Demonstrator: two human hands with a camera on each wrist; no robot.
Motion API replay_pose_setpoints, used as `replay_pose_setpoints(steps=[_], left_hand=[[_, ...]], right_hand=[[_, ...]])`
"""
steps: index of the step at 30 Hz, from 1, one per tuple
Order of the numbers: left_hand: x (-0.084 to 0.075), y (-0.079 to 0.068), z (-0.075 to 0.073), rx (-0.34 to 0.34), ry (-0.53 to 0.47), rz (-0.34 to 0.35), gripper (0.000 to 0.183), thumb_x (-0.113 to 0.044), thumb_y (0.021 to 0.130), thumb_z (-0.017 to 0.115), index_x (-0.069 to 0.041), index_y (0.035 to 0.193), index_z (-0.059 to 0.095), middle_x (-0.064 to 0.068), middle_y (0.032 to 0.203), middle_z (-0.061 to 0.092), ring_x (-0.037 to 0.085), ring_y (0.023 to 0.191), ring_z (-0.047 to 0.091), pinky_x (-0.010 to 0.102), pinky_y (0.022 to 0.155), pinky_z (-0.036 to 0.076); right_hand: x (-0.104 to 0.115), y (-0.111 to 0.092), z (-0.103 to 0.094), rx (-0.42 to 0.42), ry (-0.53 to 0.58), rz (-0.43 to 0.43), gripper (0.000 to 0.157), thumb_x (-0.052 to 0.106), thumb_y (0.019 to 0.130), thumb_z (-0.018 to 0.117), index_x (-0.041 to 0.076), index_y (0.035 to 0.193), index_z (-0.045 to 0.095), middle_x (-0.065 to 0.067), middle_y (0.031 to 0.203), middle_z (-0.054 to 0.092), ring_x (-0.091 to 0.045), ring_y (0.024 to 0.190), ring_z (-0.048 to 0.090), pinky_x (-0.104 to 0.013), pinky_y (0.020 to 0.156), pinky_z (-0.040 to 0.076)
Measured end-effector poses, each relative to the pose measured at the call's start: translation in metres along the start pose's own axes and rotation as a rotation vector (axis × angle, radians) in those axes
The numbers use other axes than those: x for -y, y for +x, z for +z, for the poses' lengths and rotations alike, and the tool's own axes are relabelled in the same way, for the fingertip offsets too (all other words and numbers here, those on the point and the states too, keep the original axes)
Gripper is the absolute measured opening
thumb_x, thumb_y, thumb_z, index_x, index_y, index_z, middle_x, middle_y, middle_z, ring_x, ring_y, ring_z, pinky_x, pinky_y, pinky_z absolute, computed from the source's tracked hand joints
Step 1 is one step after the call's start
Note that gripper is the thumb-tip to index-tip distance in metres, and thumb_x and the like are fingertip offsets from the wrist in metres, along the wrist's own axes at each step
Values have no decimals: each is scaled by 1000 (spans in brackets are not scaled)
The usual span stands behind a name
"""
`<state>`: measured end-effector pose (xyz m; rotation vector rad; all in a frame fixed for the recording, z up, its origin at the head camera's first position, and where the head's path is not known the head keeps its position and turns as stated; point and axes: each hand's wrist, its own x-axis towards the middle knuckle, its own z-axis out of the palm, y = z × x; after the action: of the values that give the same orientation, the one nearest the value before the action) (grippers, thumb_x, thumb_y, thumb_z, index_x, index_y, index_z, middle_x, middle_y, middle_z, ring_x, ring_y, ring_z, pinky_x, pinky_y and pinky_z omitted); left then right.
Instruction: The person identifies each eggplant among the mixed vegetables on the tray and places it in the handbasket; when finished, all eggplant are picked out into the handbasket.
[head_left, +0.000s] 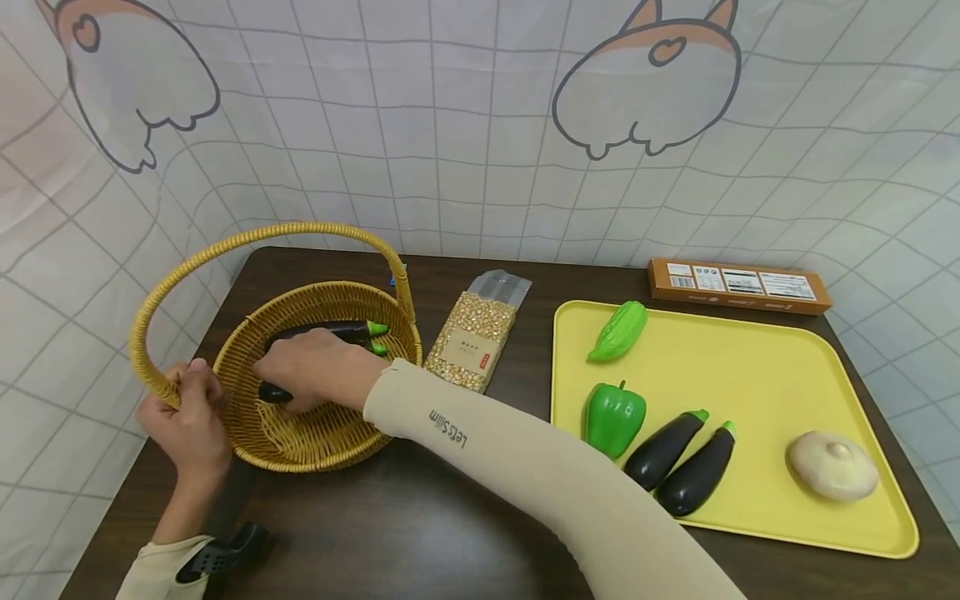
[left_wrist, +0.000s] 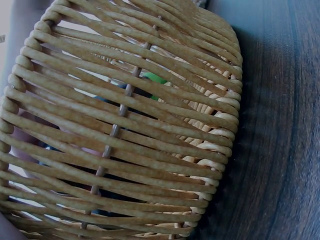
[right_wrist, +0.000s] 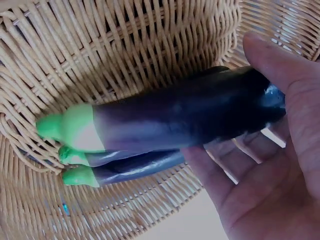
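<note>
A round wicker basket (head_left: 322, 437) with a tall arched handle (head_left: 258, 239) stands on the left of the table. My left hand (head_left: 189, 421) grips the handle's lower left end, thumb up. Inside the basket, my right hand (head_left: 318, 371) holds a dark purple eggplant (right_wrist: 185, 115) with a green cap, its thumb on one side and its fingers curving under the other. Two thinner-looking eggplants (right_wrist: 135, 170) lie beside it against the wicker. The left wrist view is filled by the woven basket wall (left_wrist: 125, 110), with green and dark shapes showing through the gaps.
Beside the basket lies a clear bag of corn kernels (head_left: 472, 333). On the right, a yellow tray (head_left: 750, 358) bears a green bitter melon (head_left: 619, 331), a green pepper (head_left: 615, 418), two eggplants (head_left: 697, 471) and a pale round squash (head_left: 832, 467). An orange-brown box (head_left: 738, 286) sits behind it.
</note>
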<state>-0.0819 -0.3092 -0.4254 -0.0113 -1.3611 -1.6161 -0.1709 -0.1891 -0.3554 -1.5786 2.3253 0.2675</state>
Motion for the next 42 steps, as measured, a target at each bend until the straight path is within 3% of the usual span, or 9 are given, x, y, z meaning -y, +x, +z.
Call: replay_pose_setpoints(steps=[9,16,21,25,31,37,42], left_hand=[[1,1,0,1,-50,-15,49,8,101,54,12,61,27,5,52,34,12,43,26,26,44,19],[1,-1,0,-6,-78,-24,49,10,100,53,10,60,25,4,51,32,11,42,23,26,44,17],[2,0,0,-3,-80,-11,49,10,100,52,10,60,23,4,52,31,10,42,23,25,44,16],[2,0,1,-3,-81,-9,50,10,101,52,10,61,22,4,52,31,10,42,23,25,44,17],[3,-2,5,-11,-95,-15,49,10,101,52,10,61,22,4,52,32,10,43,23,25,44,16],[2,-1,5,-26,-114,-26,51,9,101,54,10,61,22,4,52,32,11,43,24,26,45,16],[0,-2,2,-31,-112,-34,50,10,101,54,10,61,23,4,52,32,10,43,24,26,45,15]], right_hand=[[4,3,0,9,-53,30,69,59,87,81,35,146,55,14,133,60,-3,114,60,-30,92,53],[-3,-3,-7,-23,-121,39,59,62,93,73,34,143,57,13,132,59,-4,106,61,-28,87,53],[-11,-19,-17,-46,-110,24,57,63,97,67,32,145,57,13,133,59,-4,109,59,-28,85,53],[-20,-43,-21,-95,-115,-13,55,62,100,62,29,143,58,10,127,60,-4,104,59,-28,77,52],[-44,-93,-17,-219,-49,-73,40,57,102,65,23,123,65,8,112,58,-7,95,57,-28,72,49],[-73,-149,-7,-314,35,-60,32,51,102,69,22,114,65,7,110,59,-9,93,59,-29,68,49],[-94,-182,9,-363,74,-43,29,47,101,73,20,111,67,6,107,60,-12,94,61,-30,70,50]])
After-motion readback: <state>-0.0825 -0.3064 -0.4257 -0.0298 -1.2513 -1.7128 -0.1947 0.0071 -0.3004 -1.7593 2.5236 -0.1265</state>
